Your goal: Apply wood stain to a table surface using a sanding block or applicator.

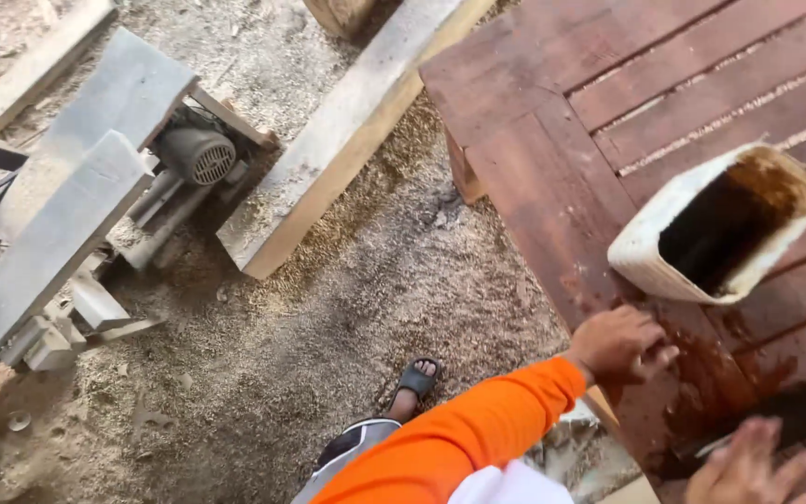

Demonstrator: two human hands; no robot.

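My left hand [622, 345], in an orange sleeve, rests with curled fingers on the near edge of a red-brown slatted wooden panel [552, 187]; I see nothing in it. At the bottom right, my blurred right hand [753, 462] hovers with fingers spread, just below a dark flat brush-like tool [795, 415] lying on the wet stained wood. A white cut-open container [646, 252] with dark stain inside stands on the panel just beyond both hands.
The ground is covered in sawdust [347, 317]. A long pale timber beam [338, 140] lies beside the panel. A grey woodworking machine with a motor [196, 152] stands at the left. My sandalled foot [417, 378] is below the panel's edge.
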